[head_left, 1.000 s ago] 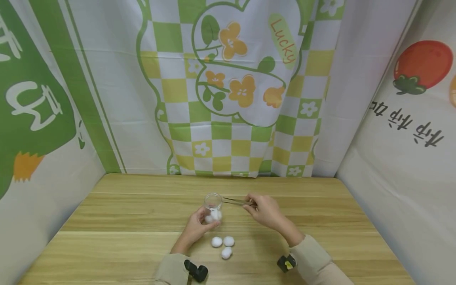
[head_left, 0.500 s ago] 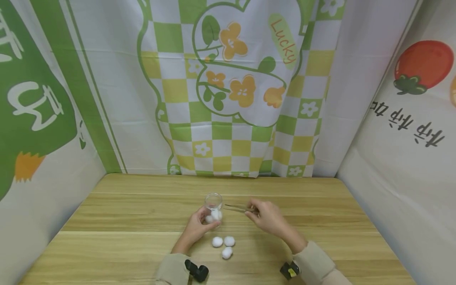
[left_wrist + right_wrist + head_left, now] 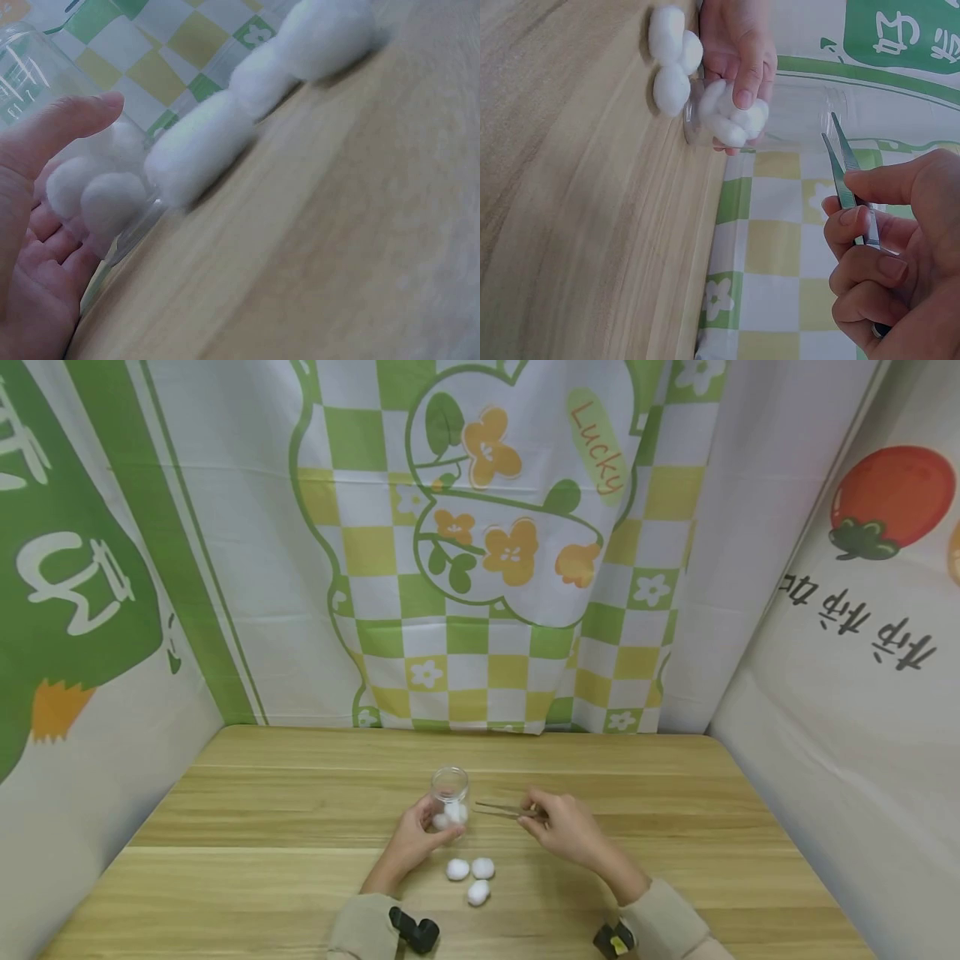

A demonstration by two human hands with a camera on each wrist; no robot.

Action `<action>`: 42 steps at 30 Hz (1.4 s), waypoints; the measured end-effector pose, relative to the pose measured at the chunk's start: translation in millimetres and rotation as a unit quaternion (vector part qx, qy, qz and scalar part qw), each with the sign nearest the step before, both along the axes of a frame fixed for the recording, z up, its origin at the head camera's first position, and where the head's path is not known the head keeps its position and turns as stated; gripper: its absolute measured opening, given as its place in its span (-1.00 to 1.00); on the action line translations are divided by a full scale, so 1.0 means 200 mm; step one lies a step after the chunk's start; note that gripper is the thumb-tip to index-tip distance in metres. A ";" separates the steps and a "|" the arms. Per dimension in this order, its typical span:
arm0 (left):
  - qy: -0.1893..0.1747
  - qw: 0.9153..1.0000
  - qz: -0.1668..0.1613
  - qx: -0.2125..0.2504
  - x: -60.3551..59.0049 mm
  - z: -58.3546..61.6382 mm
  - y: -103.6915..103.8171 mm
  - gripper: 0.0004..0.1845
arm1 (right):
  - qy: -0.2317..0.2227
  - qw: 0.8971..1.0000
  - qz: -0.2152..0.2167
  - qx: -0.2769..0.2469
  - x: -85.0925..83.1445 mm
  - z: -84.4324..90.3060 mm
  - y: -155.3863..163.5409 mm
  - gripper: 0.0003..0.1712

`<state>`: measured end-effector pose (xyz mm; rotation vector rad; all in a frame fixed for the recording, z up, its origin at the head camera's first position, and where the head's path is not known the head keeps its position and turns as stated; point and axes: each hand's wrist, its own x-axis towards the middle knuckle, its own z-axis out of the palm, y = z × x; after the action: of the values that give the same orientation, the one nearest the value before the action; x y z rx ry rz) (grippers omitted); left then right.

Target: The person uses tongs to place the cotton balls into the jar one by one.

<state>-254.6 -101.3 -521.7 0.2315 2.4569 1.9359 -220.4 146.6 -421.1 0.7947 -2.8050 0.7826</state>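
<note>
Wood-grain table (image 3: 262,827), printed cloth walls (image 3: 480,568); left hand (image 3: 412,839) grips jar (image 3: 448,797), right hand (image 3: 566,822) pinches tweezers (image 3: 502,811)

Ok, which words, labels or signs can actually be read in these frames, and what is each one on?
"Lucky": orange letters on the pale green oval patch of the checked back curtain.
White characters on the green left-hand cloth: stylised, not readable.
Dark characters on the white right-hand cloth: tilted, not readable.

jar (image 3: 449,787): 1 | tweezers (image 3: 501,811): 1 | loose cotton balls (image 3: 470,874): 3 | cotton balls in jar: several
</note>
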 end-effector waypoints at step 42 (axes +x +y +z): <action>0.002 1.000 0.000 -0.004 -0.01 -0.01 0.00 -0.58 | -0.029 0.999 -0.004 0.023 0.05 -0.11 0.02 -0.89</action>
<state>-256.1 -101.4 -523.4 0.2338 2.4660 1.9282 -210.6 150.4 -442.9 0.7811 -2.8848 0.7540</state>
